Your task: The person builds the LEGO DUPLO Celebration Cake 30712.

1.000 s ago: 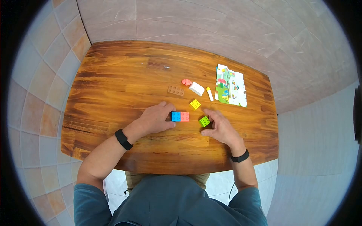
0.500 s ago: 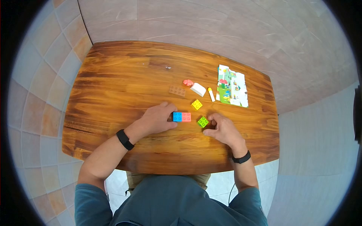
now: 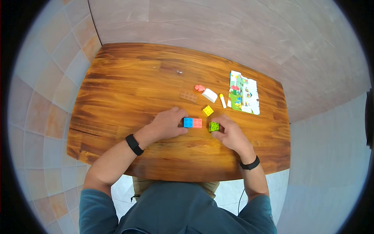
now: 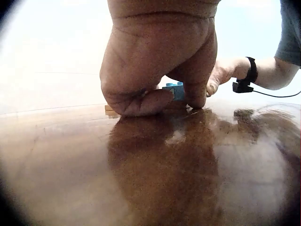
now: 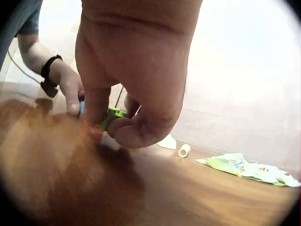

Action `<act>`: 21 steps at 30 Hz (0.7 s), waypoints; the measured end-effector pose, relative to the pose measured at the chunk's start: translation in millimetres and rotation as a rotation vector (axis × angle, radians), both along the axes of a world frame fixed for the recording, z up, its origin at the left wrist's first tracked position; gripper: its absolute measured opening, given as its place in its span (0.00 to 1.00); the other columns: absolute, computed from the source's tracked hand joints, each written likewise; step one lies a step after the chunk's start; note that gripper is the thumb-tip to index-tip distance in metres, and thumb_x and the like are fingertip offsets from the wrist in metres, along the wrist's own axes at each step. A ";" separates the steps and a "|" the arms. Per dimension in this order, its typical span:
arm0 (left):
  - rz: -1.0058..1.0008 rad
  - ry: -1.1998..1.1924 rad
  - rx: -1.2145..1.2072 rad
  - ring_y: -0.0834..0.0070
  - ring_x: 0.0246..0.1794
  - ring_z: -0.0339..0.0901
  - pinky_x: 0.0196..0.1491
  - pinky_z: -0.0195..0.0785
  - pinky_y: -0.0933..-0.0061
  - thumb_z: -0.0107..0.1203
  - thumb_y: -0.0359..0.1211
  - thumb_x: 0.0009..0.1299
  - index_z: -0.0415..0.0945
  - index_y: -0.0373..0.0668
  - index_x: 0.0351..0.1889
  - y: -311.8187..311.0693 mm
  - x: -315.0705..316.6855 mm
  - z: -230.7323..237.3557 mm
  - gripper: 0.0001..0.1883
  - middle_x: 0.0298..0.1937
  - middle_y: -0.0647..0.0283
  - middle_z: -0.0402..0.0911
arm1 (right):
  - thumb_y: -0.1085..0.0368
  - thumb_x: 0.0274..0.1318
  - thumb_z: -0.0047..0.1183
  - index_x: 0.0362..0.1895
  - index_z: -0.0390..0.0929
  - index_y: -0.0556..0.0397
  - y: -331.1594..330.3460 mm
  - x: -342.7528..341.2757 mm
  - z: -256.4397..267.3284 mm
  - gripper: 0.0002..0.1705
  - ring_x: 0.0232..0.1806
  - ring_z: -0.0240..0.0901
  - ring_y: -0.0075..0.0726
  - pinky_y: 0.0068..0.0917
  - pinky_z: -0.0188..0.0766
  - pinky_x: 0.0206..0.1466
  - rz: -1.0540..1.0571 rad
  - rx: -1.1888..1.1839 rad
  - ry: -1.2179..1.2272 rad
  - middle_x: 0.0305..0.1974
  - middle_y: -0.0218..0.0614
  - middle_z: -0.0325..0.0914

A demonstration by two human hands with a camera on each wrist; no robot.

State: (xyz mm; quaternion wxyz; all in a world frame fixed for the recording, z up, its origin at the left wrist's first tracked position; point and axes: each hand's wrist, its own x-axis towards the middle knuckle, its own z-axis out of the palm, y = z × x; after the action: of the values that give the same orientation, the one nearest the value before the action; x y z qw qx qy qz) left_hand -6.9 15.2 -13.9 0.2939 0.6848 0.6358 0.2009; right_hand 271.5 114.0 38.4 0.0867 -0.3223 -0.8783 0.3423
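Note:
A blue brick (image 3: 188,123) and a coral-red brick (image 3: 197,123) lie end to end on the wooden table, studs up. My left hand (image 3: 170,123) has its thumb and curled fingers about the blue brick's left end; the left wrist view shows the blue brick (image 4: 176,91) between them, fingertips low at the tabletop. To the right of the red brick, my right hand (image 3: 233,134) pinches a lime-green brick (image 3: 214,126) between thumb and fingers. In the right wrist view the fingers partly cover the green brick (image 5: 116,112).
Beyond the hands lie a yellow brick (image 3: 207,111), a brown plate (image 3: 189,96), a red flower-shaped piece (image 3: 199,88), a white curved block (image 3: 210,95) and a white stick with a yellow end (image 3: 222,101). A crumpled picture sheet (image 3: 244,93) lies at the back right.
The right thumb and fingers have closed on the green brick, which has turned from its slanted pose so one side now shows. The left hand stays by the blue brick; the head view has shifted slightly.

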 end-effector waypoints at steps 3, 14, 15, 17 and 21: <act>0.010 0.005 0.045 0.53 0.52 0.84 0.53 0.77 0.53 0.71 0.46 0.67 0.78 0.48 0.56 -1.2 0.9 -4.0 0.23 0.51 0.55 0.81 | 0.74 0.58 0.69 0.60 0.80 0.56 -8.2 -11.5 9.3 0.25 0.45 0.81 0.50 0.41 0.78 0.49 -0.111 -0.147 0.069 0.44 0.44 0.79; 0.010 0.043 0.043 0.50 0.53 0.83 0.51 0.76 0.50 0.70 0.50 0.68 0.76 0.45 0.55 0.2 1.3 -5.7 0.26 0.50 0.53 0.80 | 0.72 0.58 0.67 0.56 0.79 0.57 -19.8 -68.7 -4.9 0.22 0.51 0.81 0.58 0.47 0.81 0.54 0.207 0.257 0.144 0.48 0.49 0.81; 0.015 0.042 0.043 0.50 0.53 0.83 0.51 0.76 0.50 0.70 0.50 0.68 0.76 0.45 0.55 0.2 1.2 -6.7 0.26 0.50 0.53 0.80 | 0.72 0.58 0.67 0.56 0.79 0.57 -20.6 -70.2 -4.8 0.22 0.51 0.81 0.58 0.47 0.81 0.54 0.213 0.256 0.143 0.48 0.49 0.81; 0.012 0.020 0.038 0.49 0.52 0.83 0.51 0.76 0.50 0.70 0.50 0.68 0.76 0.45 0.55 0.8 0.9 -7.3 0.26 0.50 0.52 0.80 | 0.73 0.56 0.67 0.55 0.78 0.58 -21.7 -72.3 -3.9 0.21 0.52 0.80 0.60 0.48 0.80 0.54 0.198 0.248 0.100 0.48 0.49 0.80; 0.020 0.045 0.044 0.50 0.53 0.83 0.51 0.76 0.50 0.70 0.50 0.68 0.76 0.45 0.56 -0.1 2.3 -6.9 0.27 0.50 0.52 0.80 | 0.73 0.56 0.67 0.54 0.78 0.58 -22.3 -75.7 -5.8 0.21 0.51 0.80 0.61 0.49 0.80 0.54 0.196 0.264 0.080 0.46 0.48 0.80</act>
State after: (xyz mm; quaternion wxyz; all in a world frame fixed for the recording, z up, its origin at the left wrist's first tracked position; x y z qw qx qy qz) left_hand -4.5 15.1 -20.8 0.2626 0.6889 0.6446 0.2024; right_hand 195.8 91.8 32.6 0.1293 -0.2070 -0.9387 0.2434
